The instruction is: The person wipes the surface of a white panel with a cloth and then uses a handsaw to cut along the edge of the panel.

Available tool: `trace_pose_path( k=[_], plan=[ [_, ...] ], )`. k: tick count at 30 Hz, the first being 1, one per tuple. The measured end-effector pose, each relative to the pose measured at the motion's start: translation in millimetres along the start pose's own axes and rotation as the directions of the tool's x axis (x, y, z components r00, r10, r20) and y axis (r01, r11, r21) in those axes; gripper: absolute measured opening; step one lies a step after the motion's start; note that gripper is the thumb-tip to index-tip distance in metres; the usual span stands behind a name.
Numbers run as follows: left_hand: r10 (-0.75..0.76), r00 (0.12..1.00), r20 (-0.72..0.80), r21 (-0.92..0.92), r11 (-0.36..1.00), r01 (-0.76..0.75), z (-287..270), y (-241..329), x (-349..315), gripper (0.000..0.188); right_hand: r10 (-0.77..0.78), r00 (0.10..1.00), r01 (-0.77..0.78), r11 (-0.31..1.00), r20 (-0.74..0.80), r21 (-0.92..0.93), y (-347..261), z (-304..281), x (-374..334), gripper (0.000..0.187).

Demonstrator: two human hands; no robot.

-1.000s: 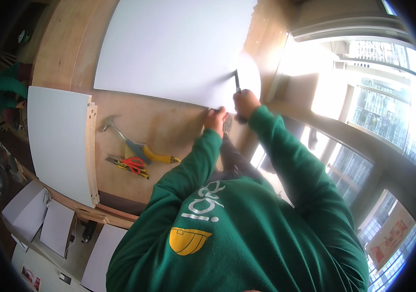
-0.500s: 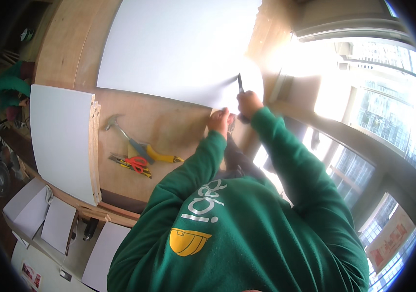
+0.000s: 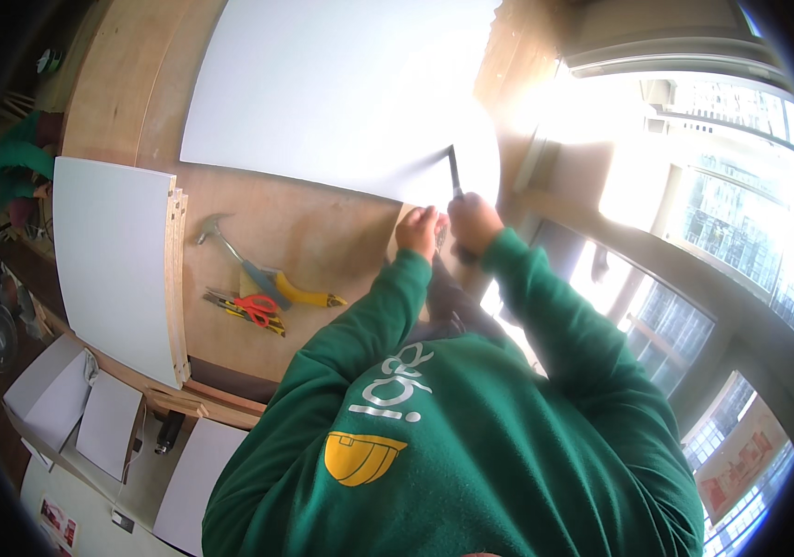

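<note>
My right hand [image 3: 476, 224] is closed around the handle of a tool with a dark, straight shaft [image 3: 456, 173]. The shaft points away from me over the white panel [image 3: 322, 102], and a dark shadow runs left from its tip. Glare keeps me from making out the tool's end. Close beside it, at the panel's near edge, my left hand [image 3: 418, 231] is closed in a pinch. Whatever its fingers hold is too small or hidden to name.
On the wooden bench [image 3: 322, 223] lie a claw hammer [image 3: 230, 246], a yellow-handled tool [image 3: 309, 293], red-handled scissors [image 3: 256, 307] and other hand tools. A stack of white panels [image 3: 114, 260] sits left. Bright windows [image 3: 731, 204] line the right. Another person's green sleeve [image 3: 21, 158] shows far left.
My right hand has drawn back toward me with the tool, coming nearer to my left hand. My left hand stays at the panel's near edge.
</note>
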State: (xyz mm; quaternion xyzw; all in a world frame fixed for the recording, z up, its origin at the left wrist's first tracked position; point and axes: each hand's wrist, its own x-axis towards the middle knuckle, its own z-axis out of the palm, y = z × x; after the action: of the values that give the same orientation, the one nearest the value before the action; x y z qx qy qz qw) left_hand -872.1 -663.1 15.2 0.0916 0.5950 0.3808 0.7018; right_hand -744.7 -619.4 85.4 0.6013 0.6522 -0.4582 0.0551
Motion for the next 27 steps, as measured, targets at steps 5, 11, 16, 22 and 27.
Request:
trace_pose_path(
  k=[5, 11, 16, 22, 27],
  plan=[
    [0.008, 1.000, 0.020, 0.018, 1.000, -0.008, -4.0, -8.6, 7.1, 0.022, -0.057, 0.998, 0.060, 0.973, 0.017, -0.223, 4.8, 6.7, 18.0, 0.026],
    [0.028, 0.999, 0.019, -0.026, 0.999, -0.027, -4.8, -11.6, 6.9, 0.024, -0.014, 1.000, 0.015, 0.947, 0.006, -0.322, 15.2, 15.4, 41.9, 0.030],
    [0.028, 1.000, 0.012, 0.107, 0.994, -0.029, -3.3, -3.9, 5.1, 0.023, 0.157, 0.984, -0.158, 0.987, -0.089, -0.006, 32.9, 33.1, 57.4, 0.033],
    [0.073, 0.997, 0.013, 0.112, 0.991, -0.074, -6.8, -17.7, 11.2, 0.023, 0.047, 0.995, -0.067, 0.969, -0.087, -0.236, 29.3, 24.6, 24.0, 0.024],
    [0.120, 0.984, 0.132, 0.224, 0.963, -0.148, -12.6, -22.7, 3.9, 0.023, 0.086, 0.992, -0.081, 0.995, -0.093, 0.052, -2.9, 22.7, -24.9, 0.019]
  ],
)
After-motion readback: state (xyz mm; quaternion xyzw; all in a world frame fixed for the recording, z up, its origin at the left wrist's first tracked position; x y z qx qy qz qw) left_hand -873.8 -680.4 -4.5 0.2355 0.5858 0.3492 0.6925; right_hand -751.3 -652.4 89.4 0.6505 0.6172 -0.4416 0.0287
